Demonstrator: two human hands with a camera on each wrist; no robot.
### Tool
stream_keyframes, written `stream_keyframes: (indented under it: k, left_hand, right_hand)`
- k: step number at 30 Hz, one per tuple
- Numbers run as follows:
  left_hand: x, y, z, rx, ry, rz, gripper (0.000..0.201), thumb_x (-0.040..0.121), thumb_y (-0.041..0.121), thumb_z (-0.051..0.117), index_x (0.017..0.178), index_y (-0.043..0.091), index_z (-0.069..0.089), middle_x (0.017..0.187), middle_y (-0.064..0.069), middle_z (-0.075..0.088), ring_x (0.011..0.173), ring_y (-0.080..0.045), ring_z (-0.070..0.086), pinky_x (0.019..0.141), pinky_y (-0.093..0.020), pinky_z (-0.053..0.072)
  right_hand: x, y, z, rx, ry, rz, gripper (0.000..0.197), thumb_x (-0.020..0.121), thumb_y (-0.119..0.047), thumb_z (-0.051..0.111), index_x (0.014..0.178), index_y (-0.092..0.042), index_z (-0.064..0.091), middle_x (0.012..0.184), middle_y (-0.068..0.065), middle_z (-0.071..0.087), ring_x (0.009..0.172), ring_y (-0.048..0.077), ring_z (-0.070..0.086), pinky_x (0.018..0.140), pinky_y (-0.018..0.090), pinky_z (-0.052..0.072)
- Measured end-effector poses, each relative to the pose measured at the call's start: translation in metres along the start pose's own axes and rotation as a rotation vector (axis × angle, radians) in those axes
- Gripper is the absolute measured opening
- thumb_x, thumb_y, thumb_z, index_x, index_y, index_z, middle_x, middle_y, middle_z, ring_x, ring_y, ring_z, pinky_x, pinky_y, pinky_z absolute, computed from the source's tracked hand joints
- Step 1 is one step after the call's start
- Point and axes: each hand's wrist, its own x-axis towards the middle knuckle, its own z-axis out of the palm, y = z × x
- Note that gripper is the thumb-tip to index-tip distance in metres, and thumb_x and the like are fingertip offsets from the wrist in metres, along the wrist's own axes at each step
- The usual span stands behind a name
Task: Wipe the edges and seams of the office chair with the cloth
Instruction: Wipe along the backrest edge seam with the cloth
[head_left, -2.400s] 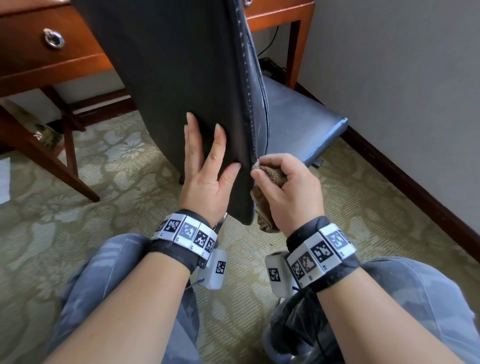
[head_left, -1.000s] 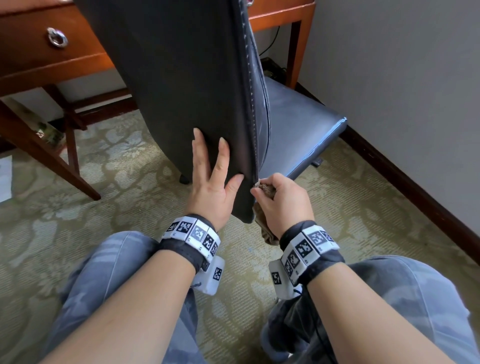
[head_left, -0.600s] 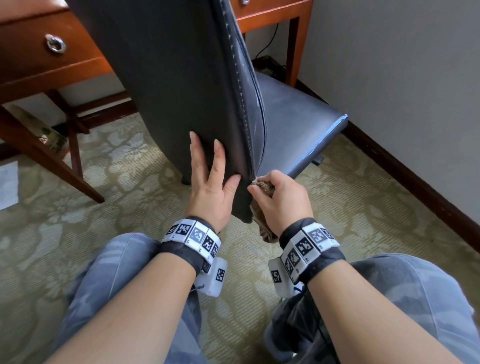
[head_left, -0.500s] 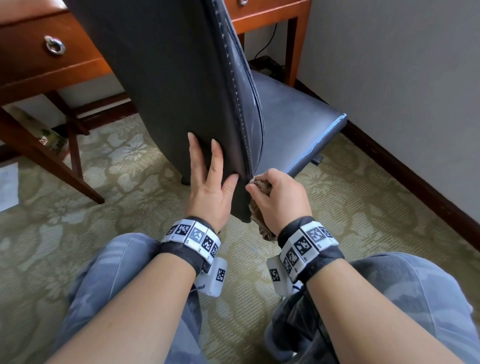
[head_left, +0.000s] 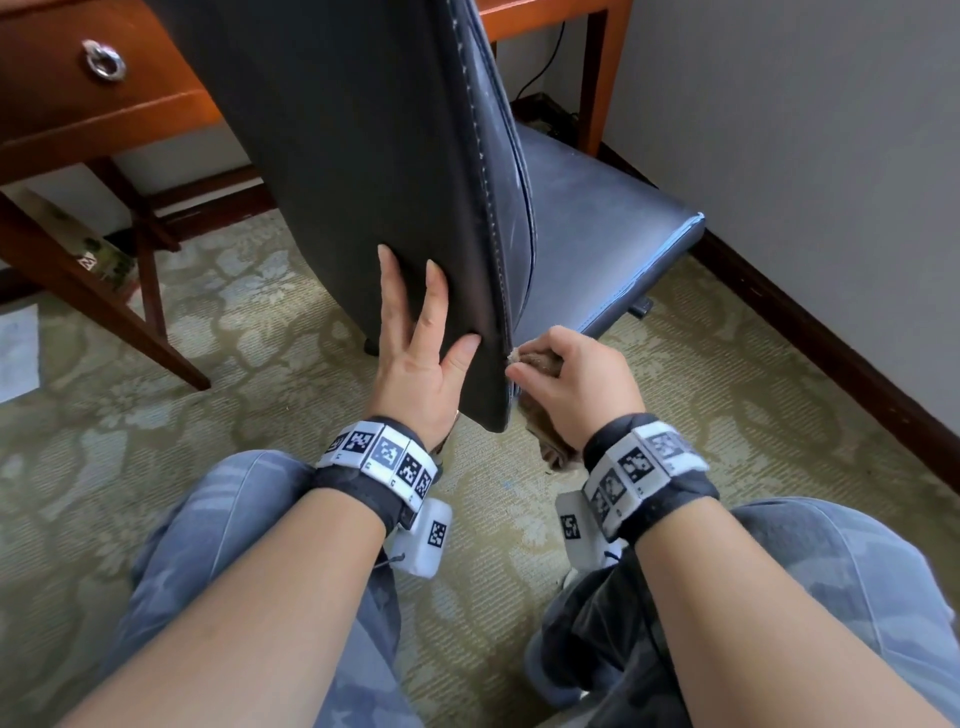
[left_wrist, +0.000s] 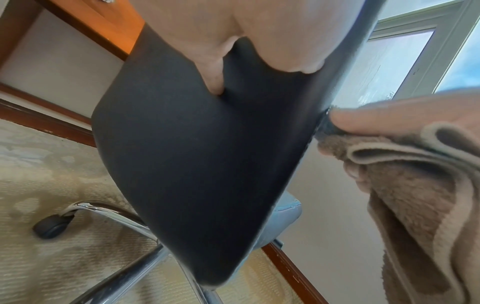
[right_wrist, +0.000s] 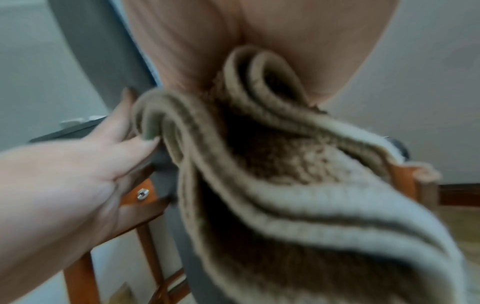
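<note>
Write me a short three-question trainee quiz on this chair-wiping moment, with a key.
1. True or false: the left hand lies flat on the back of the backrest.
2. Which hand grips the cloth? A) left B) right C) both
3. Fill in: the cloth meets the backrest's side seam near its ___ end.

Key:
1. True: its fingers are straight against the dark panel.
2. B: the right hand bunches it, with the rest hanging below.
3. Lower: contact is just above the backrest's bottom corner, beside the seat.
</note>
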Motion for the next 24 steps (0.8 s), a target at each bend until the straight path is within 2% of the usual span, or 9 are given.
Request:
stream_keyframes:
  k: [2,5,6,9,11,14,18,21,24]
  left_hand:
    - [0.000,-0.001,-0.001,-0.001,-0.001,0.001,0.092,0.099,0.018,0.067,0.157,0.049,0.003,0.172,-0.020,-0.012,0.161,-0.033,0.003,0.130,-0.039,0.017]
    - [0.001,-0.004,-0.001,0.009,-0.007,0.004,0.093,0.098,0.019,0.069,0.156,0.049,0.003,0.172,-0.020,-0.012,0.161,-0.034,0.004,0.130,-0.042,0.018]
    - [0.001,-0.005,0.000,0.015,-0.003,0.011,0.093,0.098,0.019,0.069,0.157,0.049,0.003,0.172,-0.021,-0.011,0.161,-0.035,0.005,0.130,-0.045,0.020]
    - [0.000,-0.007,0.001,0.022,0.003,0.010,0.092,0.097,0.022,0.070,0.157,0.049,0.005,0.172,-0.020,-0.010,0.161,-0.038,0.007,0.127,-0.051,0.024]
    - [0.000,-0.008,0.002,0.019,-0.001,0.007,0.090,0.097,0.026,0.067,0.156,0.049,0.004,0.172,-0.021,-0.010,0.161,-0.038,0.007,0.129,-0.047,0.022]
    - [0.001,-0.009,0.003,0.015,-0.006,-0.008,0.088,0.097,0.029,0.065,0.156,0.048,0.002,0.172,-0.023,-0.009,0.161,-0.039,0.007,0.130,-0.038,0.019]
    - [0.001,-0.011,0.002,0.010,-0.005,0.001,0.087,0.097,0.028,0.064,0.157,0.045,0.003,0.171,-0.026,-0.008,0.160,-0.040,0.006,0.128,-0.050,0.022]
    - [0.002,-0.013,0.003,0.013,-0.005,-0.010,0.089,0.097,0.026,0.066,0.157,0.046,0.004,0.171,-0.025,-0.009,0.161,-0.040,0.005,0.126,-0.054,0.025]
    - [0.002,-0.015,0.004,0.008,0.000,0.011,0.089,0.100,0.023,0.068,0.157,0.046,0.004,0.171,-0.026,-0.011,0.161,-0.039,0.002,0.127,-0.054,0.024]
  right_hand:
    - [0.005,0.007,-0.010,0.130,0.058,0.044,0.013,0.084,-0.043,0.077,0.087,-0.034,0.068,0.079,-0.019,0.068,0.077,-0.004,0.064,0.073,0.024,0.054]
    - [0.008,0.009,-0.019,0.314,0.159,0.088,0.016,0.083,-0.043,0.078,0.088,-0.030,0.073,0.078,-0.011,0.075,0.075,0.008,0.073,0.075,0.038,0.062]
    - [0.007,0.008,-0.019,0.325,0.157,0.074,0.016,0.083,-0.044,0.078,0.088,-0.029,0.074,0.077,-0.011,0.075,0.074,0.009,0.073,0.075,0.038,0.062]
    - [-0.001,-0.001,-0.010,0.250,0.097,0.011,0.015,0.085,-0.043,0.078,0.087,-0.031,0.071,0.077,-0.016,0.072,0.073,-0.003,0.067,0.068,0.022,0.055]
    - [-0.007,-0.006,0.000,0.180,0.076,0.001,0.014,0.088,-0.043,0.075,0.086,-0.033,0.065,0.078,-0.018,0.068,0.070,-0.006,0.063,0.062,0.015,0.049]
    - [-0.008,-0.006,0.012,0.129,0.110,0.023,0.017,0.090,-0.048,0.070,0.089,-0.036,0.059,0.086,-0.017,0.067,0.078,0.003,0.062,0.070,0.022,0.047]
    - [-0.009,-0.003,0.018,0.058,0.060,0.030,0.014,0.092,-0.046,0.069,0.092,-0.035,0.062,0.092,-0.014,0.067,0.083,0.006,0.061,0.075,0.025,0.050]
    - [-0.013,-0.015,0.012,0.174,0.171,-0.018,0.010,0.091,-0.040,0.073,0.091,-0.033,0.066,0.095,-0.015,0.069,0.082,-0.004,0.061,0.071,0.014,0.050]
    - [-0.015,-0.036,0.000,0.291,0.369,-0.137,0.009,0.091,-0.036,0.075,0.092,-0.031,0.068,0.094,-0.014,0.071,0.088,0.000,0.065,0.075,0.015,0.049]
